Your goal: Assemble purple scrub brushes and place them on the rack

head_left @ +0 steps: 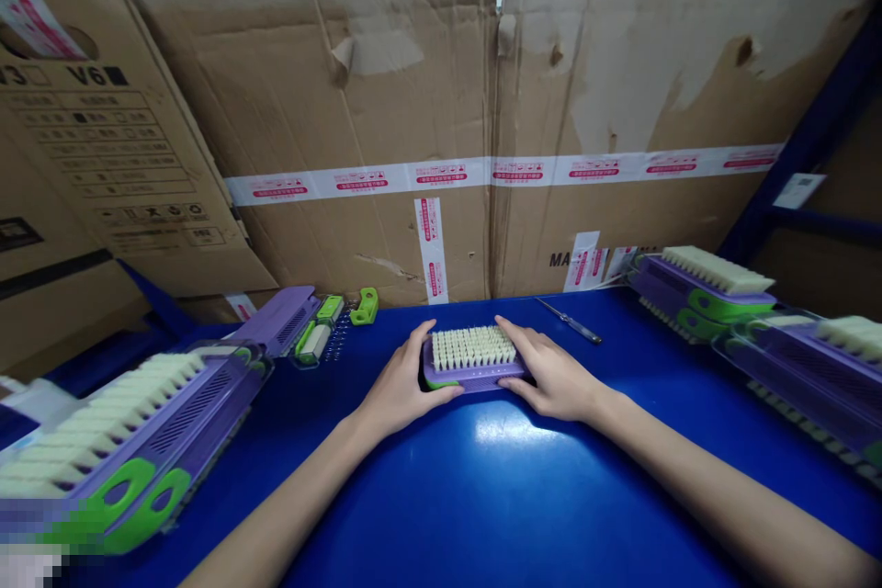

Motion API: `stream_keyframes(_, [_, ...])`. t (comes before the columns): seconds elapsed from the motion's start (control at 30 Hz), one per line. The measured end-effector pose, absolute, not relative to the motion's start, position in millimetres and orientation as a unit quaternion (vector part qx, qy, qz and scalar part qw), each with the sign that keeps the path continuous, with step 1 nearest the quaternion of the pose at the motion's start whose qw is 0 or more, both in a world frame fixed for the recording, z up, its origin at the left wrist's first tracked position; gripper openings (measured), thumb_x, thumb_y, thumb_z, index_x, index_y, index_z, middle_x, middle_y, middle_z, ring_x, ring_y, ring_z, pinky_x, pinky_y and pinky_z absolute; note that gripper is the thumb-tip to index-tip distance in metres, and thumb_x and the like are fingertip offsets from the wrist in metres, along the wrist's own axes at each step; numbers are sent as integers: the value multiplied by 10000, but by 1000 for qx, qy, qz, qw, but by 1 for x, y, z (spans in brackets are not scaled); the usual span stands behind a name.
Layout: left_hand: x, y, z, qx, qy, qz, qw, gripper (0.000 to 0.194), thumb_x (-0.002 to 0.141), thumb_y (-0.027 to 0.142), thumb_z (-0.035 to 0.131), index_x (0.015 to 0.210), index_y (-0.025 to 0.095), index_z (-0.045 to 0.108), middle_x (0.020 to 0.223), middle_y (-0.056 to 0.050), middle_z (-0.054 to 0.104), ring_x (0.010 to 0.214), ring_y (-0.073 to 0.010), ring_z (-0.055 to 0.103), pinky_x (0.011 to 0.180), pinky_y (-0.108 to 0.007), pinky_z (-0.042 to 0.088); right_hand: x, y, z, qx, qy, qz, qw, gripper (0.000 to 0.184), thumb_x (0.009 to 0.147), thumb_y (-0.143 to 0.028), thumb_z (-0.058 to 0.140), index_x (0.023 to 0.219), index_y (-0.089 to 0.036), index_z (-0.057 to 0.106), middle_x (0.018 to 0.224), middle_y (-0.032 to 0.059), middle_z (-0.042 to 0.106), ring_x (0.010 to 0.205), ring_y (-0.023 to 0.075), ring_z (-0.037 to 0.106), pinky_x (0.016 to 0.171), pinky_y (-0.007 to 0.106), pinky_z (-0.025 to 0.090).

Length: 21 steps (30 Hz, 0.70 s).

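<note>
Brush (475, 351): bristles up, between our left hand (398, 386) and right hand (557, 378)
Grip: fingers wrapped round both ends
Surface (447, 496): shiny, probably slick, so if we push unevenly we might skid it

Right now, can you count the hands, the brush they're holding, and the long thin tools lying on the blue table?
Hands, left hand and right hand: 2
Held brush: 1
Thin tool: 1
Total: 4
</note>
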<state>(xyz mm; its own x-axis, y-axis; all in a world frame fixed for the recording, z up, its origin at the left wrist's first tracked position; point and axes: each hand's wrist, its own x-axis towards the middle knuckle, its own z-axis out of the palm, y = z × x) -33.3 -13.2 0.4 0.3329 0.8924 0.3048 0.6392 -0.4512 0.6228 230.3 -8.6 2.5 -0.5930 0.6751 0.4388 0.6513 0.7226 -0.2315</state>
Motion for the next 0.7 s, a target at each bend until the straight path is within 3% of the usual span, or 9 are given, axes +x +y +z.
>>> stream_keyframes(0.3, [-34, -15, 3, 792, 481, 313, 208, 970, 636, 465, 732, 1410, 256, 186, 1339, -145, 448, 1237, -304, 440, 1024, -508, 363, 230, -7, 0, -373, -889, 28, 263, 769, 867, -363, 517, 1468, -143, 90, 1430, 214, 375, 1290, 323, 402, 1012, 515, 400])
stream_keyframes(0.4, [-34, -19, 6, 806, 478, 303, 172, 988, 595, 489, 752, 1397, 239, 231, 1214, -125, 525, 1131, -297, 502, 968, -491, 404, 230, -4, -3, -412, -863, 1, 293, 723, 866, -322, 509, 1461, -144, 139, 1391, 202, 426, 1270, 324, 425, 1008, 511, 407])
stream_keyframes(0.47, [-35, -22, 8, 825, 455, 304, 142, 904, 635, 475, 724, 1375, 217, 274, 994, -73, 588, 947, -247, 560, 877, -444, 454, 230, -1, -6, -461, -822, -30, 332, 645, 876, -286, 472, 1446, -145, 204, 1325, 197, 491, 1224, 334, 468, 982, 525, 419])
stream_keyframes(0.57, [-35, -24, 7, 836, 418, 346, 87, 597, 789, 372, 581, 1313, 203, 350, 730, 12, 534, 707, -164, 526, 740, -348, 473, 232, 4, -8, -506, -768, -52, 390, 527, 902, -286, 409, 1401, -149, 307, 1207, 185, 575, 1129, 332, 538, 933, 535, 442])
stream_keyframes(0.7, [-34, -20, 1, 797, 435, 419, 14, 382, 864, 232, 457, 1242, 203, 405, 736, 16, 499, 700, -136, 516, 723, -301, 467, 233, 1, -5, -482, -759, -74, 431, 450, 913, -334, 401, 1329, -162, 402, 1153, 152, 611, 1081, 301, 563, 900, 497, 454])
